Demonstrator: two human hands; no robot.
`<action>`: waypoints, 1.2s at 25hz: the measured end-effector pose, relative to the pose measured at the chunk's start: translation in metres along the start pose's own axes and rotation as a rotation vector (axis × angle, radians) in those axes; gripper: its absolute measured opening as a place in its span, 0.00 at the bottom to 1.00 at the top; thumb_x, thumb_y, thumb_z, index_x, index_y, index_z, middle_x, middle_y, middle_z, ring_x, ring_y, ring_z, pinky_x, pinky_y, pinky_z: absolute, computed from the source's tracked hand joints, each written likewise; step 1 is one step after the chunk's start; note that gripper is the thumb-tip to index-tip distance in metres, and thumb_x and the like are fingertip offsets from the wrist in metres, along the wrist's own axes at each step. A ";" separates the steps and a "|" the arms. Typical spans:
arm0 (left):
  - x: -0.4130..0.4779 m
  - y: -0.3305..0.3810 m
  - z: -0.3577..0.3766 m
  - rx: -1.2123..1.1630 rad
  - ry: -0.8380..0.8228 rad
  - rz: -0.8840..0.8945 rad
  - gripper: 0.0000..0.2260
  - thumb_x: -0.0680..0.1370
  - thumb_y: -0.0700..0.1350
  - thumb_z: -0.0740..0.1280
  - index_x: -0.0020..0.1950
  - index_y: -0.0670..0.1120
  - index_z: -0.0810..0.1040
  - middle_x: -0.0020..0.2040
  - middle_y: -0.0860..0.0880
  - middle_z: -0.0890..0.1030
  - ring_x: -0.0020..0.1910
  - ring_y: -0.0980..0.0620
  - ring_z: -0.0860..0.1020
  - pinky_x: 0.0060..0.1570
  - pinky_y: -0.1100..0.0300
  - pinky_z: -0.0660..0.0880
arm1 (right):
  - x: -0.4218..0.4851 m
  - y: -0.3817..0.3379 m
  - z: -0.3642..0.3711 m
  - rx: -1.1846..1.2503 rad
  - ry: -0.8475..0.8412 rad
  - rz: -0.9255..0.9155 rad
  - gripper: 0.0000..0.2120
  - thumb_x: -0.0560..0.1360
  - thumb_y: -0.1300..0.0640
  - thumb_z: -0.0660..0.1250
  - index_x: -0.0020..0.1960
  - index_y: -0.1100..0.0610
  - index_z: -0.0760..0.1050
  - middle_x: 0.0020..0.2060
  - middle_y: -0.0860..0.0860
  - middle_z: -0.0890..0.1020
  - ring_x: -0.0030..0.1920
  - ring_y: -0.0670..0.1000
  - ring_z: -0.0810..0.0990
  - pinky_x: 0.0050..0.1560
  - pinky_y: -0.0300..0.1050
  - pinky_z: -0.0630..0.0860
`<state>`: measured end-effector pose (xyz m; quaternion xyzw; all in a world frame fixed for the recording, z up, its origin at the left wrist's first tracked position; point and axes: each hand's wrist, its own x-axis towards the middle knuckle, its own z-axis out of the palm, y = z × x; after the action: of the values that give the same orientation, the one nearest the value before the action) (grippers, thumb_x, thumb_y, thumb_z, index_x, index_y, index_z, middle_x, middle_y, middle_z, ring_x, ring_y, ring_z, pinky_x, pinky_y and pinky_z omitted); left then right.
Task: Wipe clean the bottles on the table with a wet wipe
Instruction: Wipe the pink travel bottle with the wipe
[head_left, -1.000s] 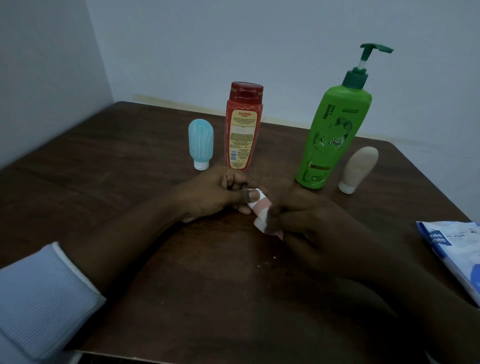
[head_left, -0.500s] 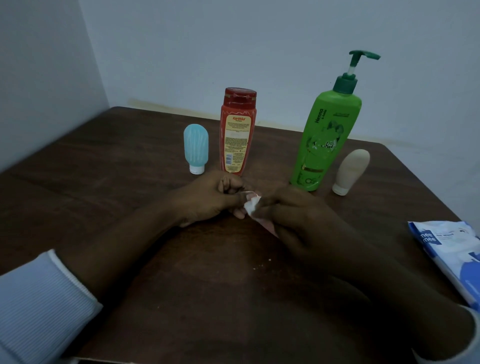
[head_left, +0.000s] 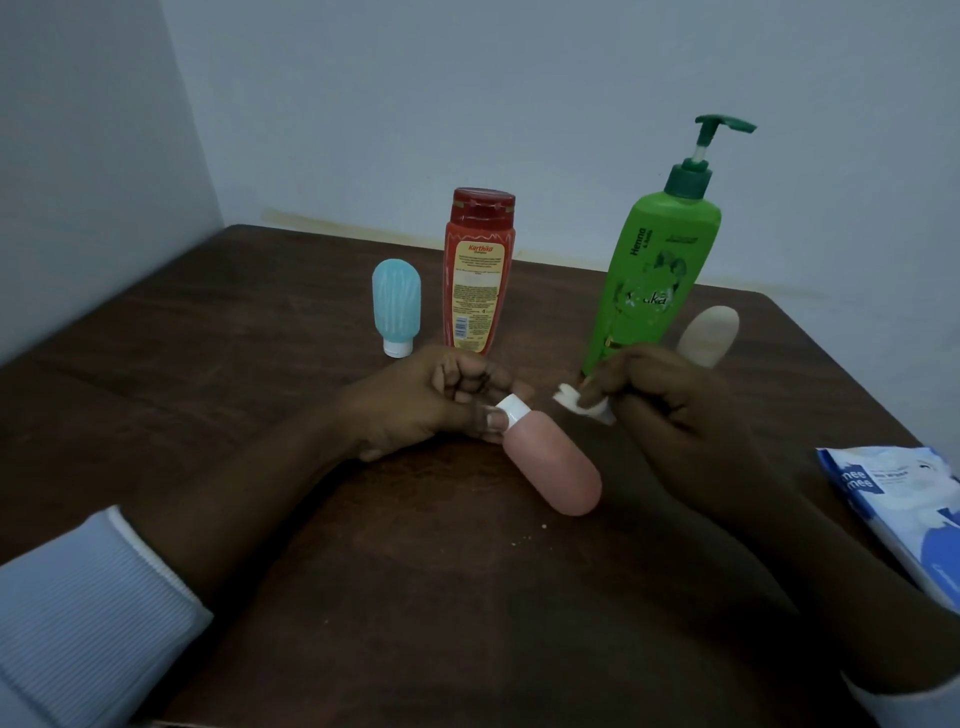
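Left grip (head_left: 436, 402) pinching the white cap (head_left: 511, 408) of a small pink squeeze bottle (head_left: 556, 467), tilted at the middle of the desk (head_left: 260, 364); right grip (head_left: 670, 410) clenched around a crumpled white wet wipe (head_left: 574, 402), just beside that cap, not touching. Blue-and-white wipes packet (head_left: 904, 509) sits at the right edge.

A dark wooden table (head_left: 208, 415) is standing in a corner between pale walls (head_left: 467, 104). A blue-and-white wipes packet (head_left: 904, 499) is lying at its right edge. Pale crumbs (head_left: 544, 526) are lying near centre.
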<state>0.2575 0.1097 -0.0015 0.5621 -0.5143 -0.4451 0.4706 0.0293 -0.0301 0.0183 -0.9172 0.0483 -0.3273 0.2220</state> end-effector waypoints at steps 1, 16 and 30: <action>-0.001 0.001 0.001 -0.006 -0.012 0.001 0.17 0.77 0.29 0.70 0.65 0.39 0.80 0.60 0.46 0.86 0.60 0.48 0.85 0.55 0.60 0.82 | 0.000 0.003 0.004 0.021 0.001 0.032 0.15 0.75 0.73 0.62 0.49 0.58 0.83 0.49 0.48 0.83 0.53 0.45 0.81 0.52 0.41 0.77; -0.004 0.006 -0.002 -0.037 0.088 0.042 0.17 0.78 0.31 0.69 0.65 0.41 0.81 0.61 0.46 0.86 0.62 0.47 0.84 0.61 0.51 0.82 | 0.000 0.005 -0.001 0.281 -0.079 0.164 0.11 0.77 0.71 0.66 0.50 0.58 0.83 0.49 0.46 0.84 0.52 0.49 0.83 0.52 0.45 0.80; -0.002 0.013 0.006 -0.364 0.297 0.017 0.15 0.80 0.30 0.65 0.64 0.43 0.81 0.59 0.46 0.87 0.59 0.50 0.85 0.51 0.58 0.84 | 0.000 0.002 -0.005 0.353 -0.116 0.224 0.16 0.72 0.61 0.76 0.59 0.53 0.80 0.57 0.45 0.82 0.61 0.48 0.80 0.60 0.43 0.77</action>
<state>0.2490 0.1107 0.0103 0.5226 -0.3555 -0.4391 0.6385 0.0263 -0.0335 0.0212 -0.8703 0.0788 -0.2506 0.4165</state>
